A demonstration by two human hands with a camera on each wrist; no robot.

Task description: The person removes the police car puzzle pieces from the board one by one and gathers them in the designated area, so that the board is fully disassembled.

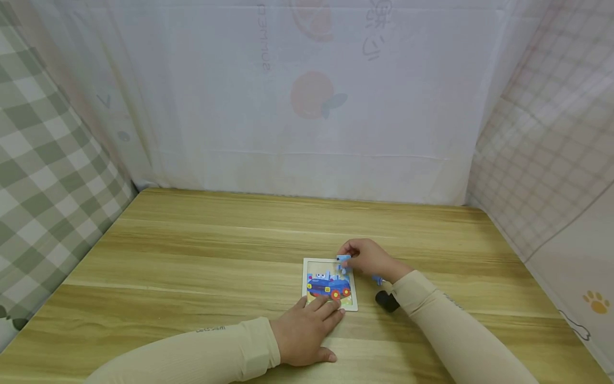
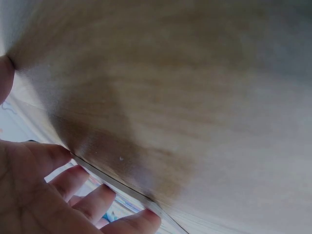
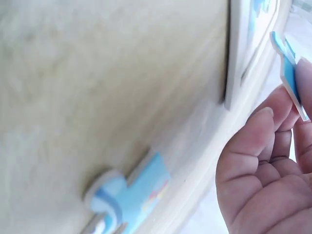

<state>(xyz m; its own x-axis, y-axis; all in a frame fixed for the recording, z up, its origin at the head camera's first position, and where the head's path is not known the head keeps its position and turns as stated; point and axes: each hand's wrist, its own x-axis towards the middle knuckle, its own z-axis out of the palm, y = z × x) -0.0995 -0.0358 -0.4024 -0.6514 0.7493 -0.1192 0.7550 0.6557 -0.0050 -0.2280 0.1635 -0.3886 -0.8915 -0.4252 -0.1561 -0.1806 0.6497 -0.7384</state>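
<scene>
A small puzzle board (image 1: 305, 273) with a pale rim lies on the table, its picture showing a blue vehicle with eyes and red wheels. My left hand (image 1: 308, 332) rests on the near edge of the board, fingers extended over the rim; the left wrist view shows those fingertips (image 2: 139, 222) along it. Over the board's far right corner, my right hand (image 1: 371, 260) pinches a light blue puzzle piece (image 3: 289, 78) between thumb and fingers, tilted on edge. Bare backing shows in the upper part of the picture.
Another blue puzzle piece (image 3: 131, 195) lies on the table right of the board, partly behind my right wrist in the head view. Close by is a black object (image 1: 386, 301) beside the right sleeve. White cloth (image 1: 307, 170) hangs behind the table's far edge.
</scene>
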